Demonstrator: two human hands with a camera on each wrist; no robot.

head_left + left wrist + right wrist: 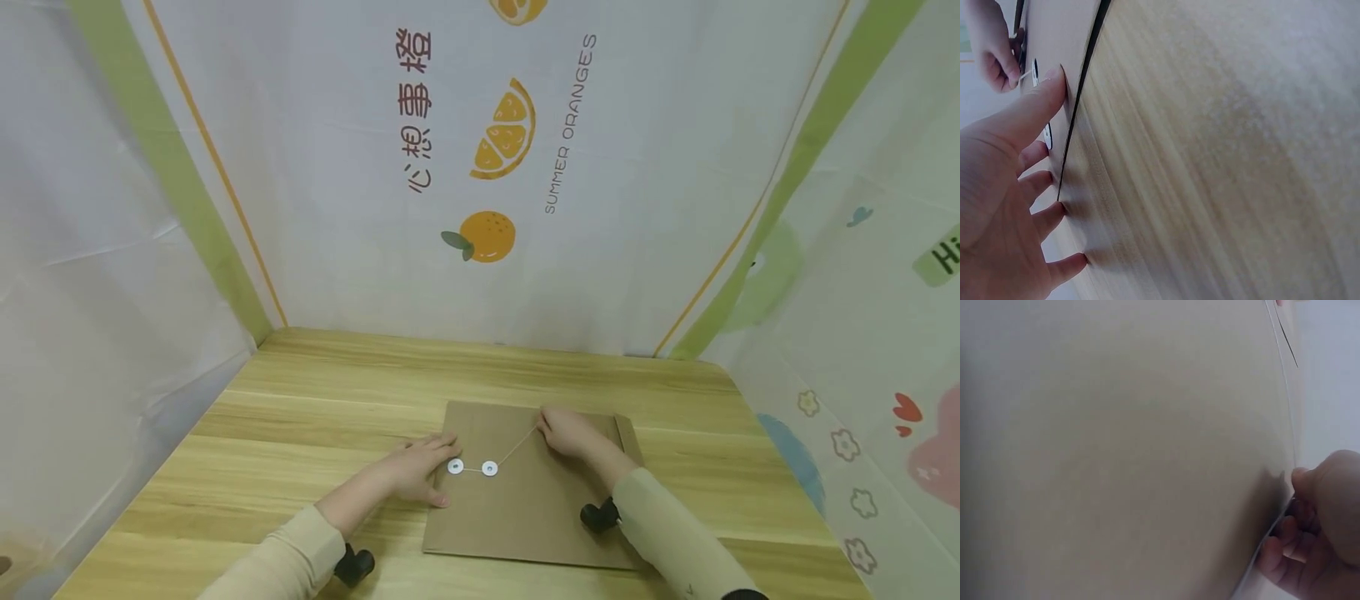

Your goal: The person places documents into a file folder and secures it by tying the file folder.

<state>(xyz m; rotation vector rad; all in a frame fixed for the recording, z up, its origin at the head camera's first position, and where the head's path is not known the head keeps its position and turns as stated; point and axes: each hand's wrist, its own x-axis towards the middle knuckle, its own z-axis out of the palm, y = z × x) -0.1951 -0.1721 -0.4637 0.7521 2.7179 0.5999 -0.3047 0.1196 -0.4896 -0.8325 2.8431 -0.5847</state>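
A brown kraft paper envelope [517, 525] lies flat on the wooden table, with two white round buttons [490, 468] close to its left edge. A thin white string [517, 446] links the buttons and runs taut up to my right hand [566, 431]. Thumb and fingers of that hand pinch the string near the envelope's far edge, as the right wrist view [1329, 519] also shows. My left hand [416, 469] rests spread over the left edge; its thumb [1050, 94] presses on the paper, while some fingertips touch the table.
The wooden table [315, 417] extends around the envelope. White printed cloth [337, 250] hangs behind it and along both sides. A black wrist-camera mount [600, 517] on the right arm hangs over the envelope; another [354, 567] sits by the left sleeve.
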